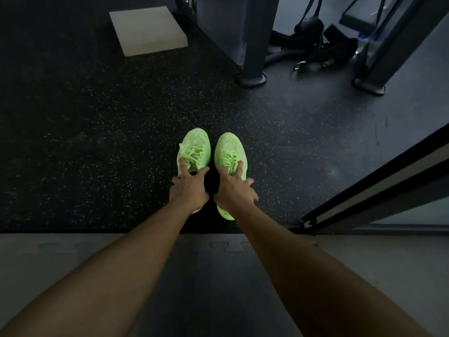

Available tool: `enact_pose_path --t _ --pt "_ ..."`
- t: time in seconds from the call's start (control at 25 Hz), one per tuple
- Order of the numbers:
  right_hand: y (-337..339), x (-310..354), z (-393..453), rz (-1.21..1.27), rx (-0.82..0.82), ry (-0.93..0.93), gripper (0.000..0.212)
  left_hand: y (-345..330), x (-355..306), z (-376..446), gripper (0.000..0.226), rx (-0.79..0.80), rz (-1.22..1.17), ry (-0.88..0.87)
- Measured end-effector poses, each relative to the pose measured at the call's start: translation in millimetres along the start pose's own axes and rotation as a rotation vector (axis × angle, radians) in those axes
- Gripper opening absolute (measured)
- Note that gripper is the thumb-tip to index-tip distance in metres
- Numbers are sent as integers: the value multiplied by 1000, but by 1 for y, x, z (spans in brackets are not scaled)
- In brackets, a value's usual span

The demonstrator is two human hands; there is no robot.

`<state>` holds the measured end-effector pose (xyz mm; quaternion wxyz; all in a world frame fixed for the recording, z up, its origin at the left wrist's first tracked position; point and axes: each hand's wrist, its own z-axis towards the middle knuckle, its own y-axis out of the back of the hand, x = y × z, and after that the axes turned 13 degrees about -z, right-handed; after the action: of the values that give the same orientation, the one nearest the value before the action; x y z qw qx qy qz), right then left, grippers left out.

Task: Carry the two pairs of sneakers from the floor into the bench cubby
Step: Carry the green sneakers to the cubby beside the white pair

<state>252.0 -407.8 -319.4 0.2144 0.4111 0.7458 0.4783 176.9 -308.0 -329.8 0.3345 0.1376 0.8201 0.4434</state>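
Note:
Two neon green sneakers stand side by side on the dark speckled floor, toes pointing away from me. My left hand grips the left green sneaker around its collar, with thumb and forefinger beside the laces. My right hand clasps the right green sneaker; its thumb lies on the laces and its fingers spread down the outer side. Both shoes rest on the floor. Their heels are hidden under my hands. No second pair and no bench cubby is in view.
A white foam block lies on the floor at the far left. Two metal machine posts stand behind, with black straps and handles between them. A slanted dark frame rail runs along the right. Grey puzzle mats lie under me.

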Motion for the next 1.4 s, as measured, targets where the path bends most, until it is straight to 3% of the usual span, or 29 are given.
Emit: enact_pose_path --t 0.28,0.64,1.04,1.4 --pt "-10 6 3 62 -58 -50 79 3 -7 11 79 45 -71 117" --pt "-9 2 -7 155 -137 -65 82 -6 -11 1 73 -107 -72 114" --pt "54 17 -27 159 -516 14 83 48 -31 -18 77 -545 -66 -121" --pt "36 22 -44 121 -493 5 81 43 -22 -47 81 -503 -118 -87"
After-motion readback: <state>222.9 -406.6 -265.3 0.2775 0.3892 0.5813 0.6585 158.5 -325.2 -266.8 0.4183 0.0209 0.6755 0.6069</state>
